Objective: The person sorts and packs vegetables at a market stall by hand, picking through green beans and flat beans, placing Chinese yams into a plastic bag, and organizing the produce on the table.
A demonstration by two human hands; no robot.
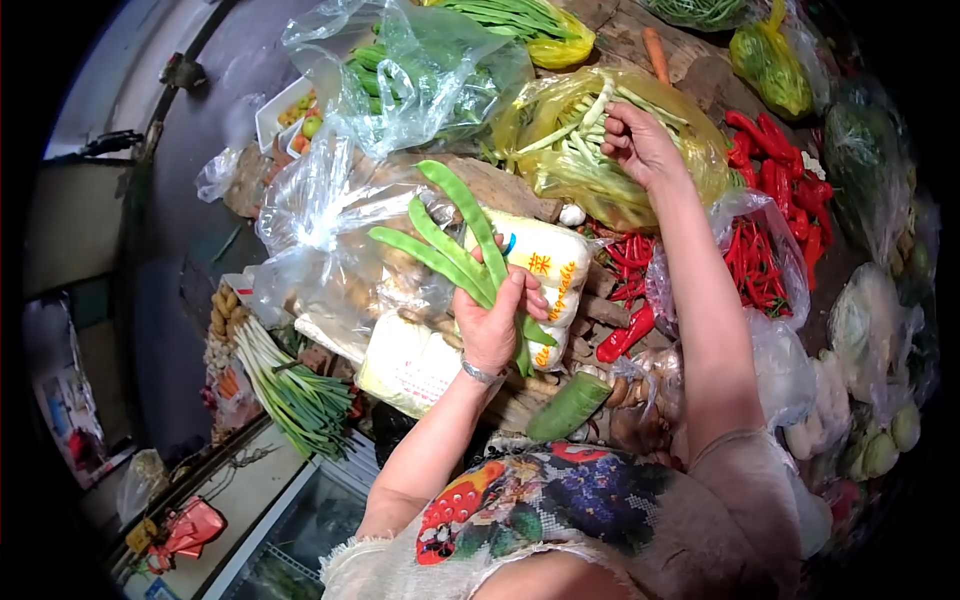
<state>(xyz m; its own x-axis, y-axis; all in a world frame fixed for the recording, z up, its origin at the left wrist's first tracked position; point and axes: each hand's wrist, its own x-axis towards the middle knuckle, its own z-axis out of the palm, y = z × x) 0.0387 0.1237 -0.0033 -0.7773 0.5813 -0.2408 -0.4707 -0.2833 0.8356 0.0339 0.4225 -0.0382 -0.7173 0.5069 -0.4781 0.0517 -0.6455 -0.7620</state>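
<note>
My left hand (492, 325) is wrapped round several flat green beans (455, 232). Their long ends fan out above the fingers, and shorter ends stick out below the palm. Out over the open yellow plastic bag (700, 155) is my right hand (640, 145), its fingers curled in together. Pale, slender beans (570, 145) lie in that bag, some right beside the fingertips. Whether one of them is pinched there cannot be made out. Below the left hand's beans sit white printed packages (545, 265).
A clear bag of green vegetables (400, 85) stands at the back. Red peppers (785, 180) and a bag of red chillies (750, 265) lie to the right. Spring onions (300, 395) are at the left edge, and a cut green gourd (570, 407) lies close to my body.
</note>
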